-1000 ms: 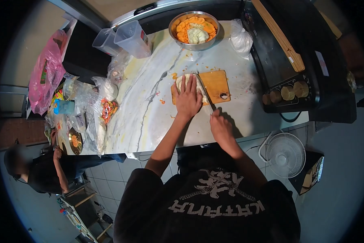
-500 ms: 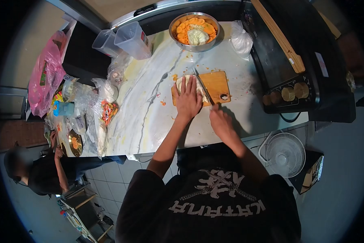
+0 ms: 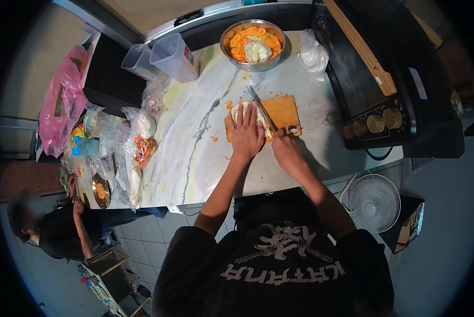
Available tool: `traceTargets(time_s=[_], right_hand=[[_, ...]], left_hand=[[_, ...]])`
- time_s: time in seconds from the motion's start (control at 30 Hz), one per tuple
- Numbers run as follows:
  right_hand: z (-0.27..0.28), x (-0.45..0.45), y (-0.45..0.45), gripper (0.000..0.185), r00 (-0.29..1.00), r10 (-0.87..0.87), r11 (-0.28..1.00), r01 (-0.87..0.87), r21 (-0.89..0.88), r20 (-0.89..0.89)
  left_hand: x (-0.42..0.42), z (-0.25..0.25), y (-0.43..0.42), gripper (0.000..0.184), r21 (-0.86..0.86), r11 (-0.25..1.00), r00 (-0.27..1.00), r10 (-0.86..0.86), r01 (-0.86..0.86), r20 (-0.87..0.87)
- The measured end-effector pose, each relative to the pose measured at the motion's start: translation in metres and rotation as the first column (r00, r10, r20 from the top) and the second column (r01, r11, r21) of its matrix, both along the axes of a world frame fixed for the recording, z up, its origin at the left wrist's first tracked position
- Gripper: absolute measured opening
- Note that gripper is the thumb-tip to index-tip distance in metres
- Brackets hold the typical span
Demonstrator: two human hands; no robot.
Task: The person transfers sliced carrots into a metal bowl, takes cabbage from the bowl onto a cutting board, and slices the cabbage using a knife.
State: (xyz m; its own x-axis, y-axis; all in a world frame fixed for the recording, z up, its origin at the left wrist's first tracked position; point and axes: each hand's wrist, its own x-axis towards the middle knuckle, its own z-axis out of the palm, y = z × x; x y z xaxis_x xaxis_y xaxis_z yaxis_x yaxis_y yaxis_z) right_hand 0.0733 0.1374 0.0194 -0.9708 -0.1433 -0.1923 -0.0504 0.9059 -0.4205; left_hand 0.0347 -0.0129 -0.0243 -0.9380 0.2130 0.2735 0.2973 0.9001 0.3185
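Note:
On the wooden cutting board [image 3: 282, 110] lies a pale piece of cabbage [image 3: 237, 108], largely covered by my left hand [image 3: 246, 132]. That hand rests flat on it with the fingers stretched out and a little spread. Closed round the handle of a knife [image 3: 260, 104], my right hand [image 3: 287, 150] is at the board's near edge. The blade points away from me, close along the right side of the cabbage and my left fingers. How deep the edge sits in the cabbage is hidden. Small orange and pale scraps lie around the board.
Behind the board stands a metal bowl [image 3: 276, 62] of orange slices and cabbage. A knotted plastic bag [image 3: 314, 55] and a black griddle [image 3: 363, 79] are on the right. Clear plastic containers [image 3: 173, 58] and bagged food stand left. A co-worker [image 3: 63, 232] works at the left end.
The knife and my right hand have shifted slightly forward and left. My left hand stays flat on the cabbage. The whole view has tilted a little.

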Motion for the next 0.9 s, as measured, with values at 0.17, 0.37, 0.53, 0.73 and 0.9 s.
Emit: traceTargets(time_s=[0.17, 0.37, 0.53, 0.73, 0.9], right_hand=[[0.008, -0.032, -0.008, 0.013, 0.998, 0.059, 0.998, -0.059, -0.024, -0.008], [0.000, -0.008, 0.001, 0.014, 0.999, 0.031, 0.999, -0.031, -0.017, -0.035], [0.000, 0.026, 0.008, 0.027, 0.995, -0.095, 0.995, 0.096, 0.027, -0.019], [-0.003, 0.023, 0.019, 0.029, 0.984, -0.179, 0.983, 0.179, -0.027, 0.016], [0.003, 0.020, 0.025, 0.029, 0.981, -0.181, 0.978, 0.188, -0.092, 0.070]], left_hand=[[-0.001, 0.000, 0.000, 0.065, 0.021, 1.000, 1.000, 0.000, 0.000, 0.012], [0.000, 0.002, -0.002, 0.065, 0.023, 1.000, 1.000, -0.017, 0.018, -0.012], [0.000, 0.002, -0.001, 0.064, 0.026, 1.000, 1.000, -0.015, 0.015, -0.018], [-0.001, 0.004, -0.002, 0.064, 0.028, 1.000, 1.000, -0.012, 0.012, 0.011], [0.000, 0.007, -0.001, 0.064, 0.012, 1.000, 0.999, -0.020, 0.019, 0.033]])
